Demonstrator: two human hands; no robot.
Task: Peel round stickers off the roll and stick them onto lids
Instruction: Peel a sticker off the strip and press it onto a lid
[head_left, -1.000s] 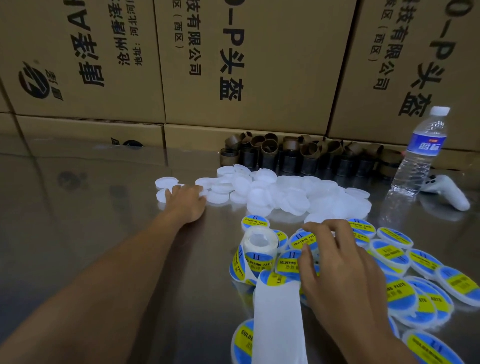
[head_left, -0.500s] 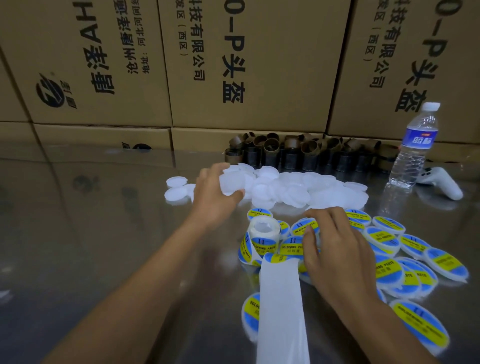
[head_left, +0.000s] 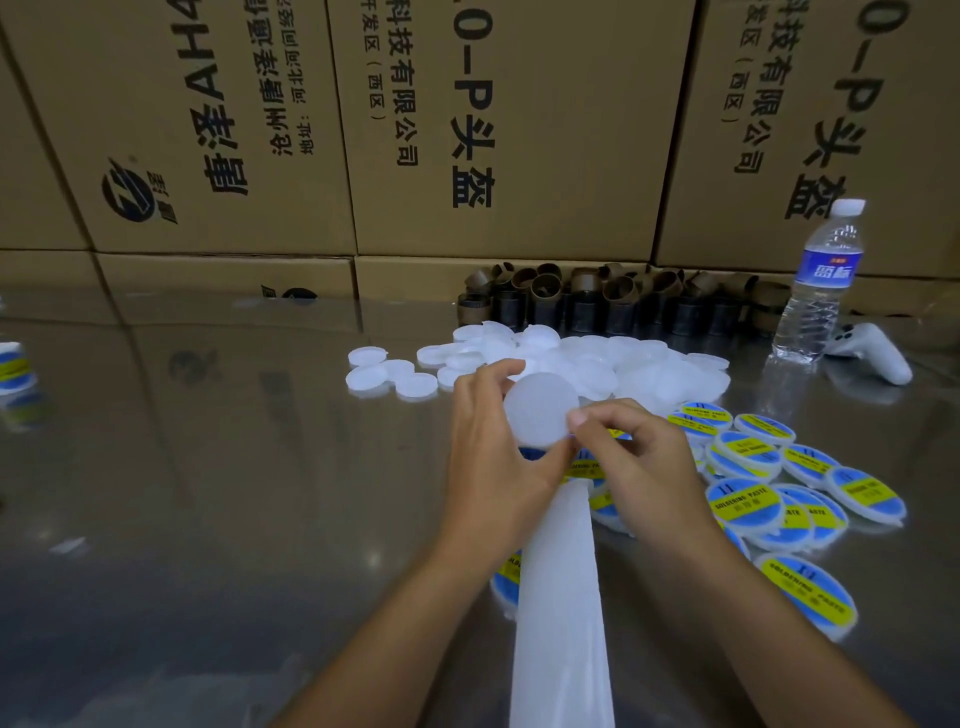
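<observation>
Fingers (head_left: 493, 375) of the left hand (head_left: 488, 467) curl round a blank lid (head_left: 540, 410), held above the backing strip (head_left: 561, 597). The right hand (head_left: 644, 467) pinches the lid's right rim; whether a sticker sits in that pinch cannot be told. The likely risk is a sticker landing off-centre or creased if the lid tilts. Finished lids (head_left: 746, 506) at right read "SOLDERING PASTE"; the boxes (head_left: 519, 130) behind show "头盔"
</observation>
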